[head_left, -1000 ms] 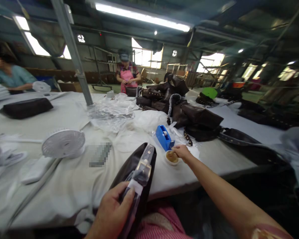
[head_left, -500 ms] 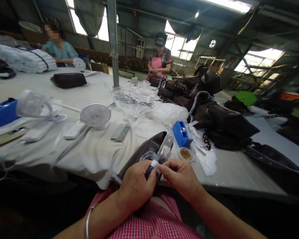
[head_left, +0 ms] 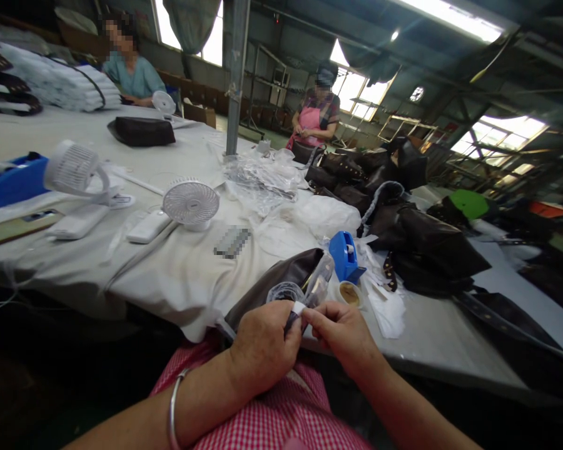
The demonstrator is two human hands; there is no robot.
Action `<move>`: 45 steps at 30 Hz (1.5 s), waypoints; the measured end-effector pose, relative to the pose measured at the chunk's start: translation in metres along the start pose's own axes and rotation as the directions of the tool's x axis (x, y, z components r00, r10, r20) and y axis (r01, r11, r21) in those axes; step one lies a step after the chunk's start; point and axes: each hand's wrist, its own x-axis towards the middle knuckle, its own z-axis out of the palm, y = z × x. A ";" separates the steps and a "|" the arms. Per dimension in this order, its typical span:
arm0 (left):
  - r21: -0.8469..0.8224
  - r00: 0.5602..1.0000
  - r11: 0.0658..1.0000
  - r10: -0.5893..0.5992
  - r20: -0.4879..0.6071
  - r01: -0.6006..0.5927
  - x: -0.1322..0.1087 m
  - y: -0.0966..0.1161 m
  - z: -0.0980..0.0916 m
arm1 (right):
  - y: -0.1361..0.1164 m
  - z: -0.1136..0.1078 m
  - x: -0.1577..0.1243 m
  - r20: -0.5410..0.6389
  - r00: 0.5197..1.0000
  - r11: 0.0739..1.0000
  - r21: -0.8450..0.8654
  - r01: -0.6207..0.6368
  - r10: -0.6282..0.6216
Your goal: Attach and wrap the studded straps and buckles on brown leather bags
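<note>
A dark brown bag (head_left: 281,278) leans against the table edge in front of me, with clear plastic film (head_left: 319,278) around part of its strap. My left hand (head_left: 265,337) is closed around a dark strap (head_left: 291,320) at the bag's near end. A small white strip (head_left: 298,307) lies across that strap, between my hands. My right hand (head_left: 340,328) pinches the strip's edge with thumb and forefinger. Just beyond the bag are a blue tape dispenser (head_left: 342,255) and a small round tub (head_left: 351,295) with tan contents.
White fans (head_left: 191,201) and a phone (head_left: 21,229) lie on the left. Brown bags (head_left: 422,237) are heaped at the right. Crumpled plastic (head_left: 267,175) lies near the metal post (head_left: 237,81). Two people (head_left: 316,119) work across the table.
My view has shifted, so the table's things sit slightly differently in it. Both hands keep hold at the strap, and my right fingers stay at the white strip.
</note>
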 end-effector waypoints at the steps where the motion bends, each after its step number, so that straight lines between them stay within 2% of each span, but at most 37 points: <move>1: -0.002 1.000 1.000 -0.005 0.001 0.005 0.000 0.000 0.000 | 0.000 0.000 0.000 0.003 1.000 1.000 0.010 -0.007 0.007; 10: -0.049 1.000 0.998 -0.027 0.001 0.027 0.001 -0.001 -0.003 | -0.004 -0.001 -0.005 0.048 0.999 0.999 0.051 -0.006 0.004; 23: 0.024 1.000 1.000 -0.010 -0.001 0.010 -0.001 0.000 0.001 | 0.005 0.000 0.001 0.039 0.999 0.997 0.067 -0.037 0.034; 30: -0.024 1.000 1.000 -0.018 0.012 0.018 0.002 -0.001 -0.001 | -0.002 0.002 0.001 0.017 0.998 0.996 0.067 -0.054 0.053; 36: -0.085 1.000 0.996 -0.019 -0.016 0.018 0.005 -0.005 -0.007 | -0.005 -0.002 -0.002 0.110 0.993 0.995 0.092 -0.042 0.032; 40: -0.124 0.999 0.991 -0.045 -0.002 0.044 0.008 -0.005 -0.011 | -0.005 0.000 -0.002 0.049 0.998 0.995 0.096 -0.030 0.025; 45: -0.173 0.998 0.983 -0.061 -0.003 0.060 0.009 -0.005 -0.014 | 0.001 0.004 0.003 -0.014 0.998 0.994 0.090 0.059 -0.058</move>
